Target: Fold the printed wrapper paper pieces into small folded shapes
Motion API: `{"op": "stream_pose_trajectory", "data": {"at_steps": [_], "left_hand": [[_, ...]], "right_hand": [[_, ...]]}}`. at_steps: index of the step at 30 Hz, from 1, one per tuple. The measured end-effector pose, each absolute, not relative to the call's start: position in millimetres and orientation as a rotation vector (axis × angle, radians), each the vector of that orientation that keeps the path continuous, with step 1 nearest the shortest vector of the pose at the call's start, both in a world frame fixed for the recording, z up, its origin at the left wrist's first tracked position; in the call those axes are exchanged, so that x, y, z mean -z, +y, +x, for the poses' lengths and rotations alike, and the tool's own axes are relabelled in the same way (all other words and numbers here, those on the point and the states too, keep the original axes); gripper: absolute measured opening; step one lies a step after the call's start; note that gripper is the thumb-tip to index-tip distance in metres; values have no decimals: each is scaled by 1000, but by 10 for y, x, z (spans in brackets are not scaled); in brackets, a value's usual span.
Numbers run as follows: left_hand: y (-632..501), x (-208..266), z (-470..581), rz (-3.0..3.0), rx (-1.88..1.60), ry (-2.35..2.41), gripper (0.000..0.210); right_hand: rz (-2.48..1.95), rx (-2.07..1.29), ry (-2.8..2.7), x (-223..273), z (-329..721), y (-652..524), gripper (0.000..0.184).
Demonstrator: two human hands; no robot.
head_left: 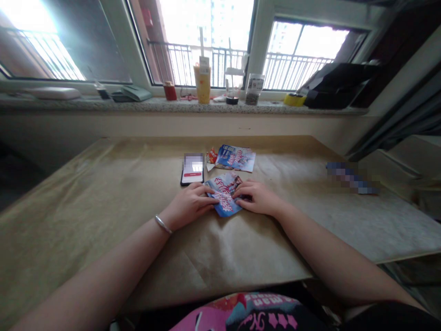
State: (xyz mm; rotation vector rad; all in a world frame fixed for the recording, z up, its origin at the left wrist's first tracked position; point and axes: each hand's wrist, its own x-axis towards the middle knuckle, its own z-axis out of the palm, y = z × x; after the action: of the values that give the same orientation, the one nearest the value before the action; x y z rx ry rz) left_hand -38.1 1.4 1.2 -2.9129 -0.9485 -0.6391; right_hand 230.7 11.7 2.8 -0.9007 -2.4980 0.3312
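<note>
Shirt (241,315), bottom centre; leaflet (223,194) mid-frame between left hand (190,203) and right hand (259,196).
Long axis up-frame, hands equally near; fingers (206,200) touch its sides, grip unclear.

- The leaflet (224,195) under the hands was smooth printed paper with a slight sheen and crease lines.
- The stack of leaflets (237,157) behind it looked like the same thin paper.
- The phone (193,175) had a smooth, glassy screen with a bright reflection.
- The table cover (138,193) was rumpled and softly shiny; whether cloth, paper or plastic could not be told.
- The bracelet (162,224) was polished, silvery metal.
- The shirt (241,315) was dark cloth with a coloured print.
- The windowsill (138,106) looked like speckled stone.
- The tall cup (203,87) seemed clear plastic.
- The railing (296,59) looked like metal.
</note>
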Motion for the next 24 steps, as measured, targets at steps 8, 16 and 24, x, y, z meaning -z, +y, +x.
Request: {"op": "stream_pose_trajectory", "data": {"at_steps": [8, 16, 24], "left_hand": [[30, -16, -378, -2970, 603, -889, 23], [-33, -96, -367, -3021, 535, -937, 27], [-37, -69, -378, -2828, 452, -1086, 35]], "right_hand": [[-777, -296, -2503, -42, 2288, 115, 12], [-803, -406, -2551, -27, 2322, 149, 22], [-930, -393, -2535, -44, 2389, 143, 22]]}}
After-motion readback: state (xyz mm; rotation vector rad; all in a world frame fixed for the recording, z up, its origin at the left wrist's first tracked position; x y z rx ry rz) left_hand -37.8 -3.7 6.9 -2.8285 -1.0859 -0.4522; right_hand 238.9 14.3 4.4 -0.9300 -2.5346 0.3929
